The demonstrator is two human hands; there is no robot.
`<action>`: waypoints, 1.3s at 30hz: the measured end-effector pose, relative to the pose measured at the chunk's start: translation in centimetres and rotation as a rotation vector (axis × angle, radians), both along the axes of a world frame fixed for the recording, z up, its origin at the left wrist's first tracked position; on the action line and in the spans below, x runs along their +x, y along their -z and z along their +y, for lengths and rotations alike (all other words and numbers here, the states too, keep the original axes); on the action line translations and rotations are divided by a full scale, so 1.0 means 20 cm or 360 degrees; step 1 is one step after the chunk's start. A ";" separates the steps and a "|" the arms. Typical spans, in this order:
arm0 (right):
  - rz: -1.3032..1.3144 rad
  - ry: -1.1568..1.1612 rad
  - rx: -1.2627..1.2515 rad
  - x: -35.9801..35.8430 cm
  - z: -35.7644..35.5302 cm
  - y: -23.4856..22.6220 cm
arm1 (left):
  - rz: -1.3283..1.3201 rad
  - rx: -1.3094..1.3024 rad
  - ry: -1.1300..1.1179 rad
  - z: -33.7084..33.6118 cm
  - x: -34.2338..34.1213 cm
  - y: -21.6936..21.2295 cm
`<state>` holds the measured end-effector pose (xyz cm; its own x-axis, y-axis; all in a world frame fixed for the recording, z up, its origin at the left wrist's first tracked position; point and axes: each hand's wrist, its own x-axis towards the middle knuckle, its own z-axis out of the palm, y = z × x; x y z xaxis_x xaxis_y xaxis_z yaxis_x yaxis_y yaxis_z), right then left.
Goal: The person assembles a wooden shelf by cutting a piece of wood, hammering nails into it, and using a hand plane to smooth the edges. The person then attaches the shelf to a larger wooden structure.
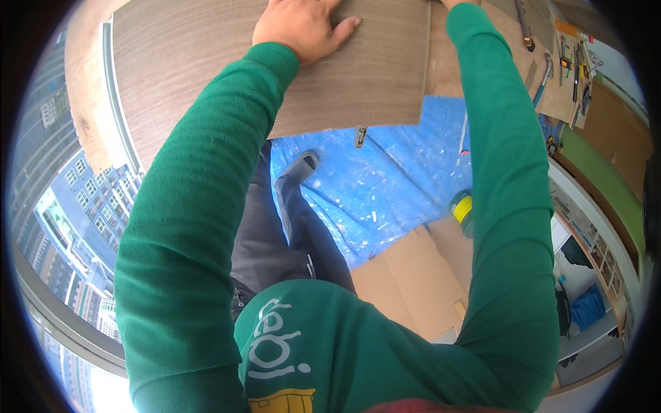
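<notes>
My left hand (pixel 303 27) lies flat, fingers spread, on a grey-brown wood-grain board (pixel 206 62) that rests on a plywood worktop (pixel 447 62). The board's near edge hangs over a blue tarp on the floor. My right arm in a green sleeve (pixel 509 172) reaches up along the board's right edge; the right hand itself is cut off by the top of the picture.
Several hand tools (pixel 571 69) lie on the plywood at upper right. A blue tarp (pixel 385 179) and flattened cardboard (pixel 406 275) cover the floor, with a yellow-and-green roll (pixel 463 206) on it. A large window (pixel 62 206) to the left overlooks tall buildings. My shoe (pixel 303 164) stands on the tarp.
</notes>
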<state>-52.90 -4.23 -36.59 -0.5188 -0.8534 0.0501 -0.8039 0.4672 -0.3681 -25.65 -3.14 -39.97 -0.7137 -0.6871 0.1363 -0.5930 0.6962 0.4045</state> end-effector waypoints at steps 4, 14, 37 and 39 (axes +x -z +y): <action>0.0164 0.0021 0.0013 0.07 0.11 -0.01 | -0.0004 -0.0006 0.0000 0.00 -0.01 -0.01; 0.0040 -0.0014 -0.0050 0.27 0.89 0.10 | -0.0049 -0.0033 -0.0010 0.01 0.00 -0.02; -0.0262 -0.0002 -0.0337 0.08 0.20 -0.07 | -0.0032 0.0030 0.0013 0.00 0.00 -0.03; -0.0148 0.0028 -0.0165 0.02 0.01 -0.08 | -0.0015 0.0018 0.0025 -0.01 -0.01 -0.01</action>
